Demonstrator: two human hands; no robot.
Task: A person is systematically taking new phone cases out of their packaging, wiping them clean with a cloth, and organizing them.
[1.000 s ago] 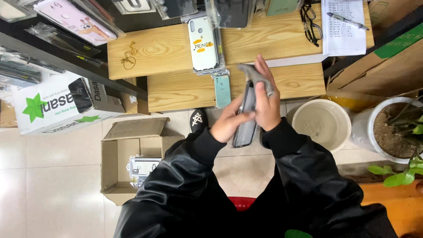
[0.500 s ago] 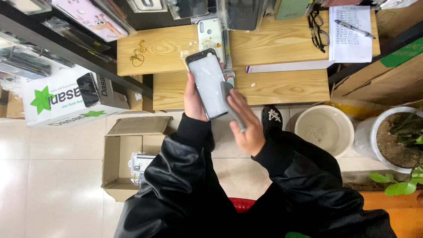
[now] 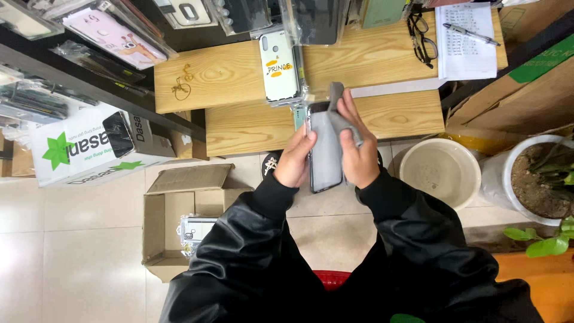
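A smartphone [image 3: 326, 179] stands upright in front of me, its long side gripped by my left hand [image 3: 295, 157]. Over its face lies a grey cloth [image 3: 330, 128], and my right hand [image 3: 357, 143] presses that cloth against the phone, one corner sticking up above the fingers. Just behind the phone, on the wooden bench [image 3: 239, 122], rests a white phone case [image 3: 280, 66] in clear wrapping. Both my sleeves are black and shiny.
An open cardboard box [image 3: 179, 221] sits on the tiled floor at my left. A white bucket [image 3: 439, 170] and a potted plant [image 3: 541, 179] stand at the right. Glasses [image 3: 421, 36], a sheet of paper [image 3: 466, 39] and a pen [image 3: 471, 34] lie on the bench's far right.
My left hand held the phone up with its screen bare; now the phone is lower and my right hand has brought the grey cloth over its face.
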